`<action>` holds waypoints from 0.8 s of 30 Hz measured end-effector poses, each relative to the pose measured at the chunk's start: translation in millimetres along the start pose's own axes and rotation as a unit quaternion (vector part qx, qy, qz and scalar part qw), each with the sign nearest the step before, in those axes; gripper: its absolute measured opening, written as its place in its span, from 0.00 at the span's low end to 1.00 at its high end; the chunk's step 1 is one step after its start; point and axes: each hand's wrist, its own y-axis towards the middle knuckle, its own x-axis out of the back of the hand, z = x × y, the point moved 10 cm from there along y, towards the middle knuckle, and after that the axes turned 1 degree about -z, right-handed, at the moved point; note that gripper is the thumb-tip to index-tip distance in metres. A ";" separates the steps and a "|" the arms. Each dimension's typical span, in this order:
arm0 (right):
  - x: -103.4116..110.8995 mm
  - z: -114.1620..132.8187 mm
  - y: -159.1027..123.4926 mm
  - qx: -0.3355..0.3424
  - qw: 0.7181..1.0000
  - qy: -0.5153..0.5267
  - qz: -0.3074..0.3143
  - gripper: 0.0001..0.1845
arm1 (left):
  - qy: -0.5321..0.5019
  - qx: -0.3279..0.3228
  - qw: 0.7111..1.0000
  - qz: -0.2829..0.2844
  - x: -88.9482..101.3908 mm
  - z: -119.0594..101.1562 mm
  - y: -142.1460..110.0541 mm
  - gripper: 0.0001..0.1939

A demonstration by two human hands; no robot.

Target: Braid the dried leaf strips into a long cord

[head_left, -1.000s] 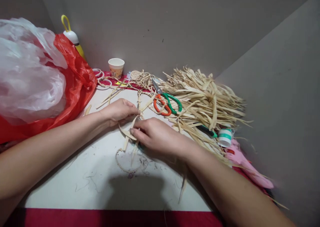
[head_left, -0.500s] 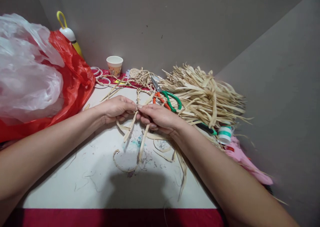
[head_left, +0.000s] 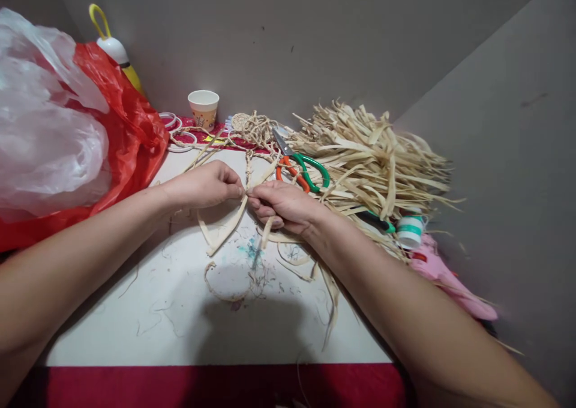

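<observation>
My left hand (head_left: 207,184) and my right hand (head_left: 281,205) meet over the middle of the white table (head_left: 135,318), both pinched shut on pale straw strips (head_left: 225,231). The strips join a thin braided cord (head_left: 247,163) that runs away from my fingers toward the back. Loose ends of the strips hang down from both hands and curl on the table. A curved scrap of straw (head_left: 220,291) lies nearer to me.
A big heap of straw strips (head_left: 378,162) lies at the right, with orange-and-green scissors (head_left: 302,173) on its edge. A tape roll (head_left: 409,231) and pink cloth (head_left: 443,279) sit further right. Red and clear plastic bags (head_left: 67,132), a paper cup (head_left: 203,108) and white rings (head_left: 173,123) stand at the left back.
My right hand has moved up and away from the table to meet the left hand at the braid. The strips have been pulled up and tightened between the fingers.
</observation>
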 end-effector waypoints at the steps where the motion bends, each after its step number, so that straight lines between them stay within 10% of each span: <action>1: 0.3 0.8 -0.1 0.007 1.000 -0.002 -0.008 0.13 | 0.033 -0.003 0.999 -0.005 3.0 -2.0 -0.5 0.10; 13: 0.3 -0.7 -1.8 0.036 0.996 0.063 -0.057 0.16 | 0.382 -0.018 0.923 -0.040 -22.6 -35.0 -25.0 0.11; 19: -2.2 -1.1 -1.0 0.042 0.994 0.081 -0.059 0.15 | 0.289 -0.036 0.956 -0.027 -43.6 -40.1 -31.7 0.05; 24: 0.8 1.7 -2.4 0.027 0.994 0.099 -0.043 0.09 | 0.146 -0.039 0.984 0.099 -35.4 -48.4 -42.1 0.17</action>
